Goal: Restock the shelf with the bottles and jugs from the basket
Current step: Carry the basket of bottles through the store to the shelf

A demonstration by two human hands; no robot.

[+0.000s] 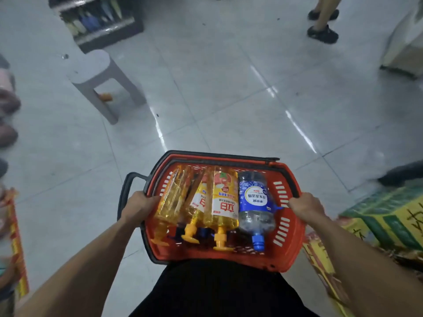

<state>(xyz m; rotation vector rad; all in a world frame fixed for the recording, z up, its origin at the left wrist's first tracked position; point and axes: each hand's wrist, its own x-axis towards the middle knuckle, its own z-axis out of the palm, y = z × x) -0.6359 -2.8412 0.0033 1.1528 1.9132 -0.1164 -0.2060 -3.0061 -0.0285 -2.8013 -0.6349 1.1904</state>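
**Basket held in both hands, bottles still inside**

Far left edge: blurred goods, can't tell what. Top left, a dark shelf (96, 21) w/ blurred bottles on it, well apart from the basket. Below it a grey stool (103, 74) stands on the tiled floor (229, 99), w/ a small orange thing (105, 97) on the floor btw its legs.

The left hand (139, 205) grasps the left rim of the red basket (293, 248), fingers curled over the edge. A black handle (124, 193) hangs folded down outside that rim, just beside the hand. A 2nd black handle (217, 155) lies along the far rim.

In the basket, 3 yellow bottles (224, 200) lie side by side, touching, yellow caps toward the person. Sth dark blue shows under them near the caps; can't tell what. Next comes a clear bottle (255, 202) w/ blue label & blue cap. It also lies cap toward the person, against the 3rd yellow one.

The right hand (304, 205) grasps the right rim, fingers curled over the edge, just beside the clear bottle.

The basket is off the floor, its near rim at the person's dark clothing (217, 294).

Top right: another person's legs (322, 19) in black shoes, well apart. Right edge: green & yellow packs (389, 216) near the right forearm.
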